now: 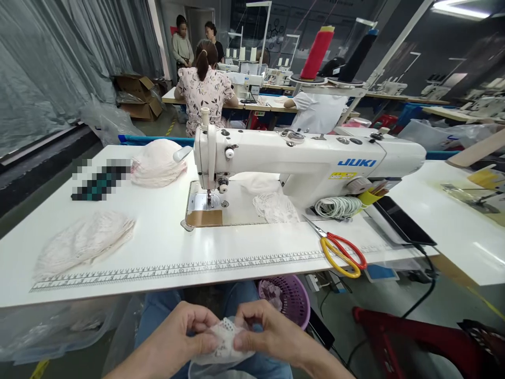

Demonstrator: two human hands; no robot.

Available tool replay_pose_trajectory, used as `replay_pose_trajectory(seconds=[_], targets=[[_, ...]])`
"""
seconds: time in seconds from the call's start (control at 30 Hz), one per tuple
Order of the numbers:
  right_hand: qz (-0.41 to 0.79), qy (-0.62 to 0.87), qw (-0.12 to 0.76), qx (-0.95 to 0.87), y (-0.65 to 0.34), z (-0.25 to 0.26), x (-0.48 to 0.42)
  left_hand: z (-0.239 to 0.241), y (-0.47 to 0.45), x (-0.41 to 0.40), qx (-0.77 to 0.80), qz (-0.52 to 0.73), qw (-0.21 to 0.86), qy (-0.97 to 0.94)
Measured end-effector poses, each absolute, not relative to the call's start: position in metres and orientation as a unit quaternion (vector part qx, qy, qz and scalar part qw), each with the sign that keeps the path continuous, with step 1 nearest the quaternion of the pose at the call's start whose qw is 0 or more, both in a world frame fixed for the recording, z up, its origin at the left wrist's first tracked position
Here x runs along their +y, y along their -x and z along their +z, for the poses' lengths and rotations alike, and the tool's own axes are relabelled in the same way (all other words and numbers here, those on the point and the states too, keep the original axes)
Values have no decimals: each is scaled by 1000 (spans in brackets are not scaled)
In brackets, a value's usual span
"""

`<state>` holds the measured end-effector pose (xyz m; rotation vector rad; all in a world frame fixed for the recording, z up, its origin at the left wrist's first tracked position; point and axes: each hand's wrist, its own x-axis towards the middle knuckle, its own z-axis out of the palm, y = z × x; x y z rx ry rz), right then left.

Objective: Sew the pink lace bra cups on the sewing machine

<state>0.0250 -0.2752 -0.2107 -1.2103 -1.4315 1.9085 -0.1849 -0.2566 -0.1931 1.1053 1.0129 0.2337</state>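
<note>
**Both hands pinching a lace piece over my lap**

I am holding a small white lace piece (pixel 225 343) low over my lap, below the front edge of the table (pixel 165 239). My left hand (pixel 184 332) is gripping its left side with fingers curled shut on the fabric, and my right hand (pixel 273 331) is pinching its right side – the 2 hands are almost touching. A purple basket (pixel 294 300) is sitting just beyond my right hand, under the table. On top, the sewing machine (pixel 307 158) is standing at the middle – red-and-yellow scissors (pixel 342 253) are lying to its right, and a lace stack (pixel 84 243) is lying well to the left.
</note>
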Motion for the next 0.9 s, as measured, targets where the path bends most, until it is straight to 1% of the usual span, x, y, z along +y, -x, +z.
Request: replay_pose_trajectory(seconds=[0.2, 0.43, 0.7, 0.77, 0.9], targets=[[688, 445, 224, -528, -29, -212, -275, -194, 188, -258, 469, 106, 700, -527], [673, 453, 216, -543, -35, -216, -274, -203, 181, -258, 469, 133, 722, -491], [679, 436, 199, -556, -14, -200, -259, -187, 186, -252, 484, 123, 670, -549], [680, 445, 198, -549, -7, -196, -256, -190, 192, -250, 475, 139, 676, -547], [653, 466, 209, -559, 4, -188, -248, -205, 202, -248, 420, 173, 723, -520]])
